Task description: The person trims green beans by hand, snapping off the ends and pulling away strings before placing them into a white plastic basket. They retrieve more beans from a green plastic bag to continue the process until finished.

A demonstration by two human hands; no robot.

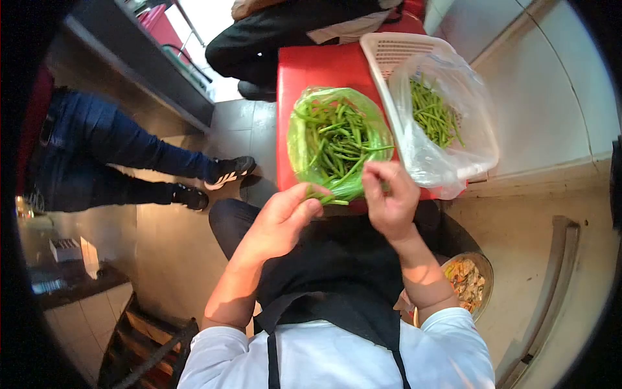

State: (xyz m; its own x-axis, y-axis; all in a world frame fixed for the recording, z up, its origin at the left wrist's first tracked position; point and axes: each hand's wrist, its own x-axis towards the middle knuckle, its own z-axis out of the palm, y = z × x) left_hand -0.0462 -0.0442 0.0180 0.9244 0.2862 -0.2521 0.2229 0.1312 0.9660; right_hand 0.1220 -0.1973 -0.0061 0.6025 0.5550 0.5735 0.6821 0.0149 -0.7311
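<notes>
My left hand [284,220] is closed around several green beans [335,201], whose ends stick out past the thumb toward the right. Just to the right, my right hand [392,200] is pinched, fingertips together; a little green shows by them, too blurred to name. Beyond both hands, an open green plastic bag [295,139] full of green beans [343,133] rests on a red surface [288,71]. Right of it, a white plastic basket [382,87] is lined with a clear plastic bag [463,87], in which more green beans [433,113] lie.
Across the red surface sits a person in dark trousers [259,45]. Another person in jeans [129,139] stands at left. A round container [489,275] of food scraps is by my right elbow. A tiled wall [544,78] closes the right side; wooden steps [149,330] are lower left.
</notes>
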